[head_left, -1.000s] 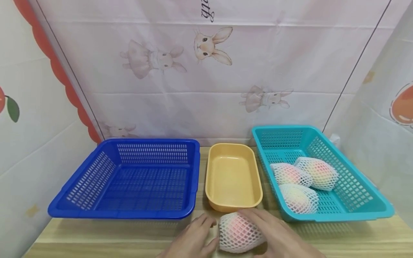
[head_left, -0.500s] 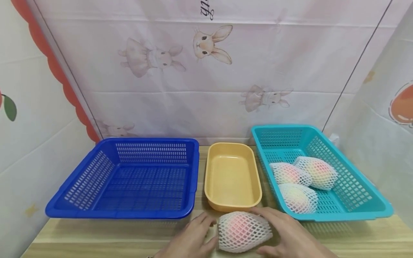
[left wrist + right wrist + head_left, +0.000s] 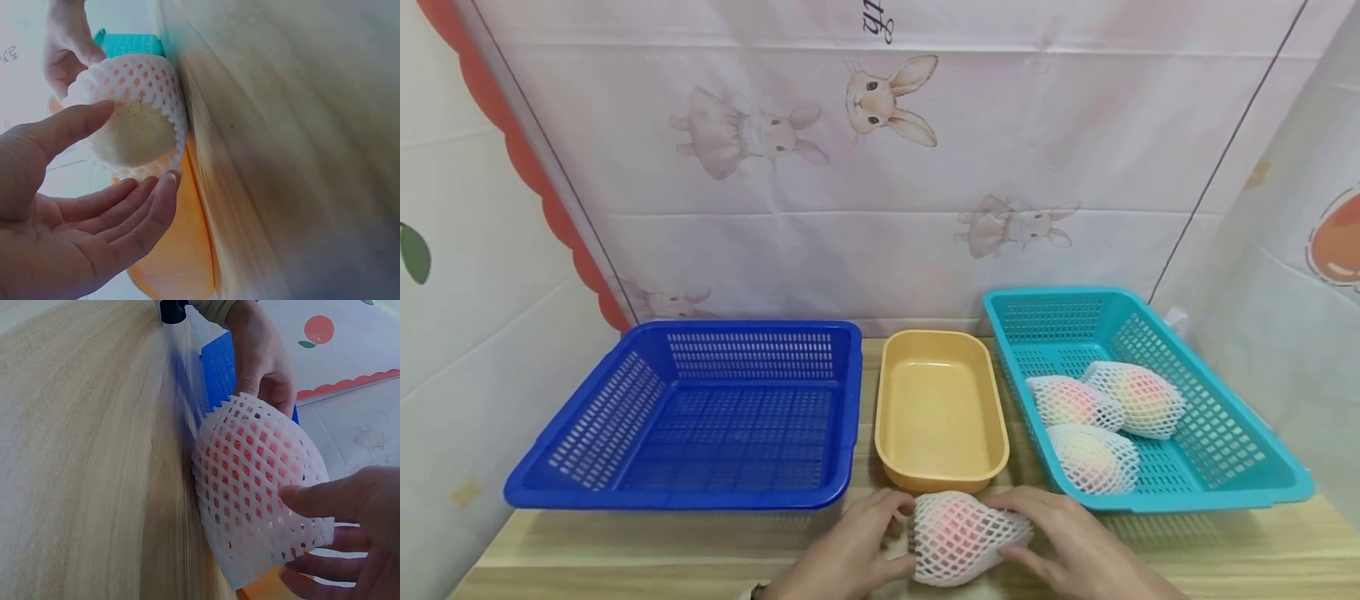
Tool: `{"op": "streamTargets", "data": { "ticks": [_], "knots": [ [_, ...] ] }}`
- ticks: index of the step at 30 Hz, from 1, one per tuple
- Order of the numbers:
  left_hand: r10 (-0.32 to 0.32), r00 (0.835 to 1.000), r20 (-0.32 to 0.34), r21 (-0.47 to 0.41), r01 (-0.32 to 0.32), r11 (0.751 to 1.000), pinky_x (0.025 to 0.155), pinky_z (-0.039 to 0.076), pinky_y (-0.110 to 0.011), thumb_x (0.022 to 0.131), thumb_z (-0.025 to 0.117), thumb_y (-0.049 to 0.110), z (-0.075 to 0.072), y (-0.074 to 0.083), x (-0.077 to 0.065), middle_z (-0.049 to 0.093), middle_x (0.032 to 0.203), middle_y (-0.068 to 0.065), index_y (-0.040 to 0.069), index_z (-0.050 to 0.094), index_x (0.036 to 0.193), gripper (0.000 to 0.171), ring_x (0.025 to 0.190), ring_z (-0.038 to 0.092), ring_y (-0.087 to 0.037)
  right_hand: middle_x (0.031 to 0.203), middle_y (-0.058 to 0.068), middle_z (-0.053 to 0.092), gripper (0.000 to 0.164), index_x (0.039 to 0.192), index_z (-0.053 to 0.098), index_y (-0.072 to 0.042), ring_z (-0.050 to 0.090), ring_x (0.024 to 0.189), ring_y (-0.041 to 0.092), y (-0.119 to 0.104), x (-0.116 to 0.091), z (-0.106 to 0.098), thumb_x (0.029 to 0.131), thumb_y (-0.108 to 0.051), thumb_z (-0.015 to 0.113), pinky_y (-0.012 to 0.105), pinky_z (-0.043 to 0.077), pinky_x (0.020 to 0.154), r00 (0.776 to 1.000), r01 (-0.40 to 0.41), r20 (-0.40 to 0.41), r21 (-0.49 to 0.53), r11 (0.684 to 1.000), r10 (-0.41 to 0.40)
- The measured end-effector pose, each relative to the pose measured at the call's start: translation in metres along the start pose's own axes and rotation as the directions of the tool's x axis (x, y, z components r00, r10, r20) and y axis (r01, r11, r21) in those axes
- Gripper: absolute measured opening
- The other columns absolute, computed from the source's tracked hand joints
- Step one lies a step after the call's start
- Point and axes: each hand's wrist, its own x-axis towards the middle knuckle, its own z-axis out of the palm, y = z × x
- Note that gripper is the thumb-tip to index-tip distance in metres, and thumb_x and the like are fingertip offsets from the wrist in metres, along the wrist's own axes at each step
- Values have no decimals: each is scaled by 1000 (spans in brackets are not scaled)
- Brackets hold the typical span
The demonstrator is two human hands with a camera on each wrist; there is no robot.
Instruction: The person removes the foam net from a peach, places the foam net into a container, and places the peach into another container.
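A pink and cream peach (image 3: 137, 134) lies on its side on the table, in a white foam net sleeve (image 3: 951, 542). Its bare pale end shows at the sleeve's open mouth in the left wrist view. My left hand (image 3: 853, 546) holds that mouth, thumb at the upper edge and fingertips at the lower edge. On the other side, my right hand (image 3: 1067, 537) pinches the sleeve's loose, narrowing end, with the thumb (image 3: 306, 499) on the mesh and the fingers partly hidden behind it.
A yellow tray (image 3: 940, 417) stands just behind the peach. To the left is a blue basket (image 3: 685, 498). The teal basket (image 3: 1210, 502) on the right holds three netted fruits (image 3: 1093, 462). A printed cloth (image 3: 760, 250) hangs behind everything.
My right hand has shifted right, off the top of the peach to the sleeve's end, and its thumb now presses there. My left fingers have closed in on the sleeve's mouth.
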Motion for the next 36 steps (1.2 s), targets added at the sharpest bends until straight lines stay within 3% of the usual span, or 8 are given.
{"op": "streamTargets", "data": {
  "ticks": [3, 10, 15, 20, 27, 31, 36],
  "knots": [
    [-12, 1000, -1, 9, 12, 1000, 72, 47, -24, 74, 80, 27, 1, 3, 5, 59, 99, 9, 11, 58, 119, 53, 89, 54, -5, 115, -9, 65, 32, 120, 63, -20, 63, 102, 11, 3, 0, 2, 92, -35, 64, 32, 54, 81, 996, 70, -54, -36, 997, -72],
    [-14, 1000, -15, -12, 14, 1000, 77, 48, -24, 69, 84, 24, 5, 7, 9, 59, 99, 8, 7, 57, 123, 63, 90, 54, -5, 105, -5, 69, 24, 112, 68, -15, 65, 92, 8, 6, 1, 3, 88, -17, 70, 28, 55, 73, 989, 116, -82, -50, 992, -120],
    [25, 998, -51, -20, -26, 999, 79, 48, -22, 67, 85, 19, 9, 10, 13, 60, 107, 2, 4, 57, 122, 64, 92, 56, -5, 103, -4, 70, 23, 111, 69, -14, 64, 91, 6, 7, 2, 2, 88, -14, 70, 28, 55, 72, 992, 109, -66, -29, 994, -111],
    [36, 998, -59, -51, -39, 998, 77, 49, -20, 65, 86, 13, 11, 11, 16, 61, 110, -2, 1, 57, 123, 65, 89, 57, -3, 100, -6, 69, 24, 108, 69, -13, 64, 88, 5, 7, 3, 3, 86, -8, 71, 26, 54, 70, 984, 151, -88, -18, 988, -152],
    [54, 996, -75, 40, -51, 998, 82, 48, -22, 61, 84, 16, 15, 16, 21, 64, 110, 3, 6, 60, 122, 67, 95, 57, -4, 97, -8, 69, 28, 106, 69, -13, 64, 86, 3, 8, 4, 4, 81, -2, 74, 23, 53, 68, 966, 211, -142, -52, 976, -216],
    [77, 993, -93, 24, -75, 997, 75, 47, -20, 58, 84, 12, 16, 18, 23, 62, 101, 10, 10, 61, 118, 64, 86, 54, 0, 96, -9, 69, 29, 105, 70, -14, 64, 85, 3, 8, 5, 6, 79, -1, 75, 20, 52, 69, 954, 239, -171, -69, 969, -247],
    [56, 992, -110, 41, -51, 998, 76, 48, -21, 58, 86, 16, 16, 18, 22, 65, 104, 5, 8, 61, 121, 68, 89, 56, -2, 94, -9, 69, 29, 103, 70, -13, 64, 84, 3, 8, 6, 7, 78, -1, 75, 17, 51, 69, 951, 245, -179, -68, 967, -253]
  ]
}}
